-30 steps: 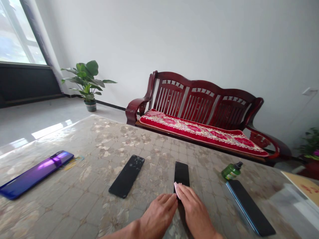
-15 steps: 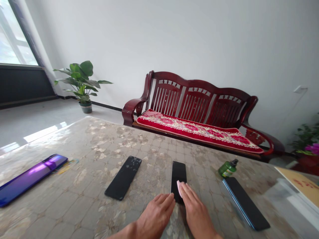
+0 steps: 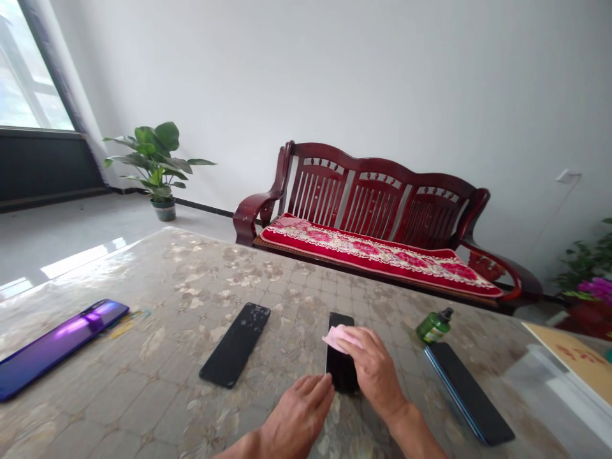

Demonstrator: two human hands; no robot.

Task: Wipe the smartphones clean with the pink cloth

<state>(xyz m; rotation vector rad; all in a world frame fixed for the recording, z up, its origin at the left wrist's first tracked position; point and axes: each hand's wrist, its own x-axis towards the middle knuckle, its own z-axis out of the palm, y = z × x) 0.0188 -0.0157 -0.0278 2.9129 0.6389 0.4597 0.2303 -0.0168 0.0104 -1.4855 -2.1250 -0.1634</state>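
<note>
A black phone lies on the table in front of me, screen up. My right hand pinches a folded pink cloth over the upper half of its screen. At the phone's lower left edge, the closed fingertips of my left hand press against its side. Left of my hands is a second dark phone with specks near its top end. A thicker black phone with a blue edge rests to the right, beside a small green bottle with a dark cap.
A purple-blue phone lies at the table's far left, next to small coloured bands. On the right are a tan printed box or folder and clear plastic. Beyond the patterned tabletop stand a wooden bench and a potted plant.
My right hand has moved up the phone's screen with the pink cloth, and more of the cloth shows now. The left hand stays at the phone's edge.
</note>
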